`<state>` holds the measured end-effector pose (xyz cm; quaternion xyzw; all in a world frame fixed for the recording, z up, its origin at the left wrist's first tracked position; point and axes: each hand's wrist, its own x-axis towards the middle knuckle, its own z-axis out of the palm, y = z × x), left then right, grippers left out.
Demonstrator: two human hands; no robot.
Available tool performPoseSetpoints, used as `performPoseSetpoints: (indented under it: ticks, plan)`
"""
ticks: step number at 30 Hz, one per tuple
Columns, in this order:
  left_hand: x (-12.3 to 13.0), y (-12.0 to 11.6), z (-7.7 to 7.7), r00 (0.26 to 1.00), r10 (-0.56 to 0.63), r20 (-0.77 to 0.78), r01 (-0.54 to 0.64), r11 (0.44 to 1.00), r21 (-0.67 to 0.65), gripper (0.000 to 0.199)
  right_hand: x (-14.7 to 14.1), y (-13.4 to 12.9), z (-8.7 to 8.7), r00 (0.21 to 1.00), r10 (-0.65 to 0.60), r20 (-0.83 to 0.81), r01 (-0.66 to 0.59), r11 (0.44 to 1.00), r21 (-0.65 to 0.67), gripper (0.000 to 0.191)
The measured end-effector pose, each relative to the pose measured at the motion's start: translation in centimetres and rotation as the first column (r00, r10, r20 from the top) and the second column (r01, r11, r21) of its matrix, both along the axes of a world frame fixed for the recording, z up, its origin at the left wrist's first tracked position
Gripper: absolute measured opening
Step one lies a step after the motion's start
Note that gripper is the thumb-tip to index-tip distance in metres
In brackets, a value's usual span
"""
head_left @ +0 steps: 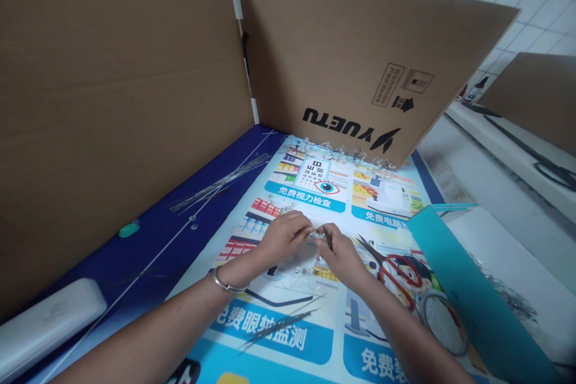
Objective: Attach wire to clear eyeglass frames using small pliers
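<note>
My left hand (283, 237) pinches a small transparent piece (317, 234) between its fingertips, close to my right hand (342, 257). That right hand grips a slim dark tool (328, 238), possibly tweezers, its tip at the same clear piece. Both hands work above a printed poster mat (306, 324) showing an eye chart and shop scenes. Below my palms lie loose transparent bits (299, 279). Red-handled scissors (396, 273) rest to the right of my right hand. A bundle of thin metal rods (276, 327) lies near my left forearm, which wears a metal bangle (229, 281).
Cardboard panels (351, 54) stand along the far and left sides. Clear pieces (346, 153) line the poster's far edge. Thin rods (220, 183) lie on a dark blue mat (153, 228). To the right are a teal folder (472, 288) and a wire ring (443, 324).
</note>
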<state>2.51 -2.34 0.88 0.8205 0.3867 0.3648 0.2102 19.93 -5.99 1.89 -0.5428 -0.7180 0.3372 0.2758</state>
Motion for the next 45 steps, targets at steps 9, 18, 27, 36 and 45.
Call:
performPoseSetpoints:
  ticks: [9,18,27,36,45]
  plan:
    - [-0.1,0.2,0.2,0.998,-0.044,0.047,0.047,0.997,-0.064,0.018,0.1,0.0,-0.1,1.000,0.015,-0.026,-0.016,1.000,-0.023,0.018]
    - [-0.6,0.5,0.8,0.987,0.085,0.136,-0.063,0.986,-0.158,0.021,0.4,0.3,0.0,0.937,-0.094,-0.337,0.050,0.989,-0.139,0.026]
    - [-0.9,0.6,1.3,0.978,0.139,0.157,-0.128,0.989,-0.080,0.019,1.0,1.5,-1.4,0.884,-0.284,-0.372,0.277,0.958,-0.073,0.029]
    - [-0.6,0.4,1.0,0.955,0.216,0.203,-0.185,0.970,-0.160,0.021,-0.6,0.0,-1.3,0.953,-0.175,-0.249,0.169,0.985,-0.045,0.027]
    - [0.0,-0.3,0.7,0.987,0.129,0.099,-0.116,0.985,-0.130,0.020,-0.4,0.3,-1.5,0.985,-0.147,-0.095,0.158,0.979,0.127,0.019]
